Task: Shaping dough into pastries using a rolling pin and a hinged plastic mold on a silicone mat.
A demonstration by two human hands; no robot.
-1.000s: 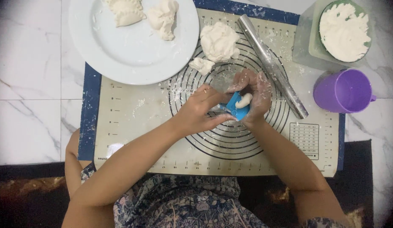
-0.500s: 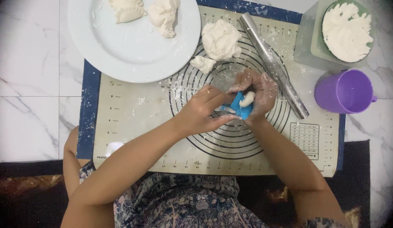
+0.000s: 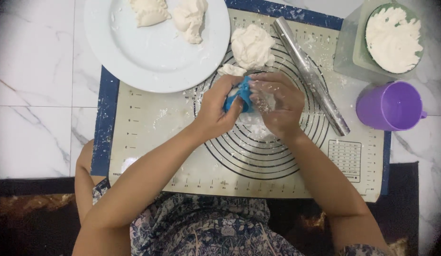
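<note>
Holding: both hands meet over the ringed middle of the pastry mat point(image 3: 149, 142), closed on a small blue dumpling mould point(image 3: 240, 95).
Left hand: the left hand point(image 3: 219, 108) has its grip pinching the mould's left side, thumb and fingers wrapped round the blue edge.
Right hand: the right hand point(image 3: 276, 102), dusted with flour, has its fingers curled and pressed against the mould's right side.
Mould: raised just above the mat's circles, between the two palms; whether dough sits inside it I cannot tell.
Dough: a lump of dough point(image 3: 251, 46) lies on the mat just beyond the hands, with a small dough scrap point(image 3: 231, 70) near the left thumb.
Rolling pin: a metal rolling pin point(image 3: 309, 75) lies slantwise on the mat, just right of the right hand.
Plate: a white plate point(image 3: 149, 52) overlaps the mat's far left corner, carrying a folded dumpling point(image 3: 149, 11) and a rough dough piece point(image 3: 189, 18).
Far right: a bowl of flour point(image 3: 394, 38) and a purple cup point(image 3: 391, 106) stand on the marble bench point(image 3: 35, 95).
</note>
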